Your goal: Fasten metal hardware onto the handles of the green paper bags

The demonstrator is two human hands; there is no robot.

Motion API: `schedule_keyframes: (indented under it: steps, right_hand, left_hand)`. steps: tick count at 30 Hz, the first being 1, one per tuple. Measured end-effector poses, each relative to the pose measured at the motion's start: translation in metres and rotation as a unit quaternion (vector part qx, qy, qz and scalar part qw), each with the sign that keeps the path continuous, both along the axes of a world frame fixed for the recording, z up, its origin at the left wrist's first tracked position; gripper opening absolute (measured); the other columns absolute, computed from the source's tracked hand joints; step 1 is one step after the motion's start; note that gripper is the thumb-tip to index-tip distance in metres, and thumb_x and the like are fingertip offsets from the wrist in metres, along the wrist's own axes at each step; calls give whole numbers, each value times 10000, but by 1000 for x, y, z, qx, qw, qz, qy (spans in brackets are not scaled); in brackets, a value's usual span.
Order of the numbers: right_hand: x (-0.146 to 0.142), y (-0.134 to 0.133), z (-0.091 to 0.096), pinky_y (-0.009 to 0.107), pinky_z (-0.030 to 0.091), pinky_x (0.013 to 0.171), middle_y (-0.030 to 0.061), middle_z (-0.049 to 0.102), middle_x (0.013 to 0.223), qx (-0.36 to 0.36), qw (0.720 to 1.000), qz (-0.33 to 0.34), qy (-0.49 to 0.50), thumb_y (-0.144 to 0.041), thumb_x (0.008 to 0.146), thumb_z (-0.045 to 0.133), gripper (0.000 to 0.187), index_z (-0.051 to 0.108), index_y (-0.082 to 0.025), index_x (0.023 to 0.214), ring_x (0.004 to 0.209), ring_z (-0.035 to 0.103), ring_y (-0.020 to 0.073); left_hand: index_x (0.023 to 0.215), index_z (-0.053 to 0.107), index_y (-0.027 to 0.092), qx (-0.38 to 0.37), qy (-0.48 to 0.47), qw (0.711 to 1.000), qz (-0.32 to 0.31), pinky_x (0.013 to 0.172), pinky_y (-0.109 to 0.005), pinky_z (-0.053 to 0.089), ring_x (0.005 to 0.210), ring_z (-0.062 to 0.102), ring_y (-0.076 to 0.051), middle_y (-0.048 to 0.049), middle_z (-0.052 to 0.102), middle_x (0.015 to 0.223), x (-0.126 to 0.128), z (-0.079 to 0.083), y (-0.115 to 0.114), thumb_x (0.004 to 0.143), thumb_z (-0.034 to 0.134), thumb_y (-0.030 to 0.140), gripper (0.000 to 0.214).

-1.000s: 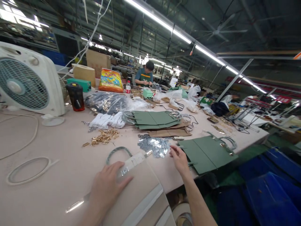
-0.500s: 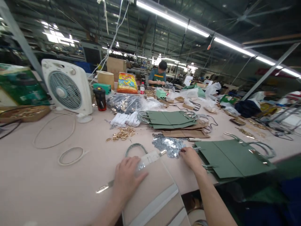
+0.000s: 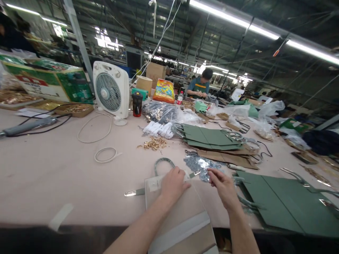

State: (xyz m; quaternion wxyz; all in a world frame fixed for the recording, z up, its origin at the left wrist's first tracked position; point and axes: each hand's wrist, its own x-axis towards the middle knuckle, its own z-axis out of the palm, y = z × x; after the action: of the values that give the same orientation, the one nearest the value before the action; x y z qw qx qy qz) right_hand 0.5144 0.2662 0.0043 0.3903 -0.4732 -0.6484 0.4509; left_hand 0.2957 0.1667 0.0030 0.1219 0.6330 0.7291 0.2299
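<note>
My left hand (image 3: 173, 182) lies flat, fingers down, on the top of a beige panel (image 3: 182, 218) at the table's near edge. A grey-green curved handle (image 3: 162, 164) sticks out from under that panel, and a strap with a metal end (image 3: 134, 193) lies to its left. My right hand (image 3: 222, 185) is beside a heap of small silver metal plates (image 3: 200, 164), fingers pinched together at the heap's edge; what they hold is too small to name. A stack of green panels with handles (image 3: 286, 203) lies just right of that hand.
Farther back lie another stack of green panels (image 3: 209, 135), gold fittings (image 3: 153, 143), a white fan (image 3: 111, 88), a black cup (image 3: 137, 104), cord loops (image 3: 106, 155) and bags of parts (image 3: 161, 113). A person (image 3: 200, 86) works at the table's far end.
The camera has swung left and down, bringing the fan and boxes into view. My right hand has lifted slightly from the silver heap with fingers pinched. My left hand stays on the beige panel.
</note>
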Motion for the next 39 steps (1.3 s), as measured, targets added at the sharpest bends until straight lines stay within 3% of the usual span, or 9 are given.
schedule_keyframes:
  steps: [4, 10, 18, 22, 26, 31, 34, 39]
  right_hand:
    - [-39, -13, -5, 295, 470, 640, 12, 645, 710, -35, 996, 78, 40, -598, 851, 721, 506, 765, -176, 1127, 660, 560, 161]
    - [-72, -22, -28, 271, 414, 556, -26, 579, 628, -70, 992, 69, 80, -637, 806, 753, 548, 736, -172, 1096, 571, 509, 139]
    - [-66, -21, -45, 277, 398, 564, -24, 563, 633, -52, 994, 62, 77, -610, 839, 725, 476, 743, -186, 1055, 589, 497, 150]
    - [-62, -21, -44, 277, 383, 563, -18, 559, 646, -62, 993, 54, 85, -609, 841, 720, 492, 751, -177, 1074, 587, 484, 148]
    - [-61, -22, -38, 276, 390, 570, -23, 563, 625, -45, 993, 98, 55, -549, 865, 718, 409, 774, -182, 1036, 579, 481, 142]
    - [-66, -21, -32, 328, 518, 760, 47, 749, 901, 13, 991, 134, -6, -466, 897, 680, 300, 806, -217, 1009, 796, 647, 210]
    - [-69, -19, -33, 376, 532, 883, 69, 774, 1006, 41, 990, 134, -32, -460, 903, 659, 300, 808, -226, 1018, 939, 680, 258]
    - [-72, -21, -35, 380, 521, 909, 77, 771, 1043, 71, 987, 129, -56, -443, 929, 627, 280, 796, -236, 1013, 991, 686, 270]
  left_hand:
    - [1040, 682, 222, 6, -9, 1000, 12, 845, -342, 519, 1030, 661, -242, -42, 668, 1073, 0, -2, 0, 902, 744, 428, 255]
    - [1016, 676, 239, 2, 7, 1000, 4, 812, -323, 501, 998, 667, -221, -43, 676, 1067, 2, -2, -1, 972, 652, 404, 172]
    - [980, 659, 235, 18, 27, 999, -12, 812, -338, 496, 999, 650, -219, -44, 653, 1065, 5, -4, 2, 989, 625, 354, 125]
    - [1075, 640, 225, 15, 21, 1000, -5, 797, -327, 513, 1005, 645, -231, -53, 619, 1101, 1, -5, 1, 923, 699, 493, 314]
    - [1113, 633, 215, 19, 5, 1000, -8, 804, -327, 521, 1011, 648, -241, -67, 610, 1102, -2, -6, 0, 885, 719, 565, 427]
    - [1114, 635, 208, 9, -6, 1000, -5, 821, -328, 527, 1003, 654, -239, -76, 613, 1103, -2, -6, 1, 906, 700, 541, 398]
    - [1111, 635, 205, 11, -5, 1000, -6, 823, -327, 531, 999, 653, -237, -77, 615, 1106, -3, -6, 2, 898, 719, 505, 377]
    - [1098, 630, 210, 5, -3, 1000, -2, 824, -325, 533, 1004, 653, -242, -74, 613, 1107, -3, -6, 2, 874, 751, 441, 343]
